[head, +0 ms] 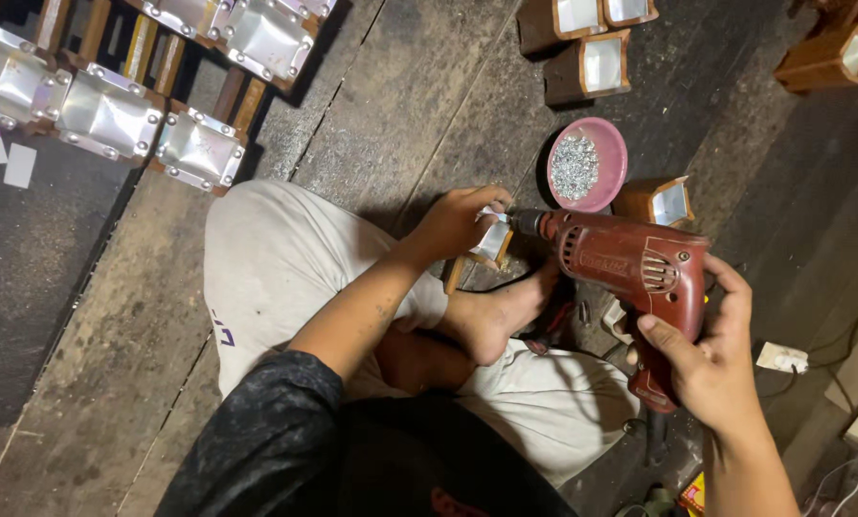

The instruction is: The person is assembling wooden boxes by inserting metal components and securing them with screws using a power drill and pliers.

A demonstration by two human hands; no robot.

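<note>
Drill [630,263] gripped in right hand [711,359], bit against small wood-and-metal box [493,241] on floor, near bare foot [501,311]. Left hand [458,222] fingers clamped on box. Risk: bit slips, box spins, nicking fingers or foot. Pink bowl [589,165] of screws just beyond.

Left of the pink bowl [588,164] the floor [419,96] lies bare; behind it wooden boxes [587,43] block passage, and one stands just right.

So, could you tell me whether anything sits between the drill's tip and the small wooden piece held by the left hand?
Nothing visible does. The red drill, gripped by the right hand, has its tip right at the small metal-lined wooden piece that the left hand steadies.
</note>
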